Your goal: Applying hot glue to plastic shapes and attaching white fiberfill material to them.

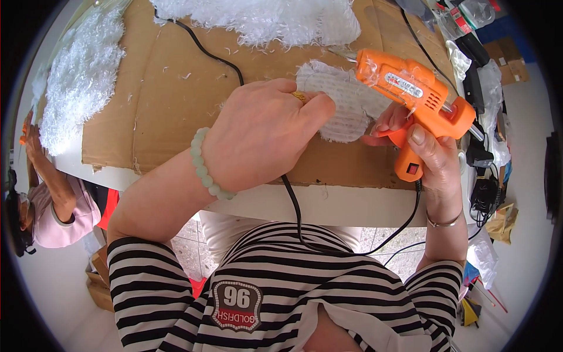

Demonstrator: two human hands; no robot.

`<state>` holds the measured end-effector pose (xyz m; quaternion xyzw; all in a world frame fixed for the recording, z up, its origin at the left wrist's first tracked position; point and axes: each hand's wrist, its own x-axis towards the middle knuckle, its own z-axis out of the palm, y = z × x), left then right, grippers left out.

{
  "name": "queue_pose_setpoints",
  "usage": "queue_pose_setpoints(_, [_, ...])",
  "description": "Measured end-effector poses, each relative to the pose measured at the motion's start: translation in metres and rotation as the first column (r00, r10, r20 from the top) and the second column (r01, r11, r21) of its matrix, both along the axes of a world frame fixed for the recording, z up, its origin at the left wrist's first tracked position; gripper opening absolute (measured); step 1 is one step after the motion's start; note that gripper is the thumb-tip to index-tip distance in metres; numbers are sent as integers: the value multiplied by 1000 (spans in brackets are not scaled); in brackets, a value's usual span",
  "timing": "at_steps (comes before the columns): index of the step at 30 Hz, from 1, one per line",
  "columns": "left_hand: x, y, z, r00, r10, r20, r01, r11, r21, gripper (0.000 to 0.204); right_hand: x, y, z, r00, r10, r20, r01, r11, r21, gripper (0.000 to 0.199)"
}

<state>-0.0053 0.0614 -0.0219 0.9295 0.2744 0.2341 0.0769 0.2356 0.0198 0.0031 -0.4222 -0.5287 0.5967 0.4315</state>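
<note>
Right now, the right hand (pixel 440 155) is closed around the handle of an orange glue gun (pixel 410 88). Its thumb lies on the side of the handle, and other fingers are by the orange trigger (pixel 388 135). The gun is up over the right part of a brown cardboard sheet (pixel 176 111), tilted, with its tip toward the upper left

The left hand (pixel 267 126) is bent over the cardboard, with its fingers curled in. Its fingertips are hidden, so I cannot tell if they pinch something. It has a gold ring (pixel 299 96) on a finger and pale green beads (pixel 202 167) around the wrist. A thin bangle (pixel 444 223) is on the other wrist

A white cloth patch (pixel 337 111) is on the cardboard, between the left hand and the gun. Big fluffy white cloth (pixel 281 20) is at the top, and more white fluff (pixel 85 73) is at the left. A black cord (pixel 417 202) comes out of the bottom of the handle and loops down past the edge of the white table (pixel 346 202). At the far left, another person (pixel 64 217) in a pink top has a hand near something orange (pixel 24 130)
</note>
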Motion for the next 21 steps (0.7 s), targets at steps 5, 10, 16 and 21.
queue_pose_setpoints(5, [0,-2,1,1000,11,-9,-10,999,53,29,0,2,-5,998,48,44,-48,999,1,36])
queue_pose_setpoints(10, [3,-9,6,998,15,-60,-6,987,158,16,17,-3,6,976,28,214,-53,992,113,38])
queue_pose_setpoints(16, [1,-9,-1,997,12,-75,7,969,245,22,14,-3,10,827,-58,559,-35,987,154,33])
queue_pose_setpoints(21, [1,-11,1,996,20,-92,3,971,240,19,7,6,11,734,-15,679,-100,987,130,29])
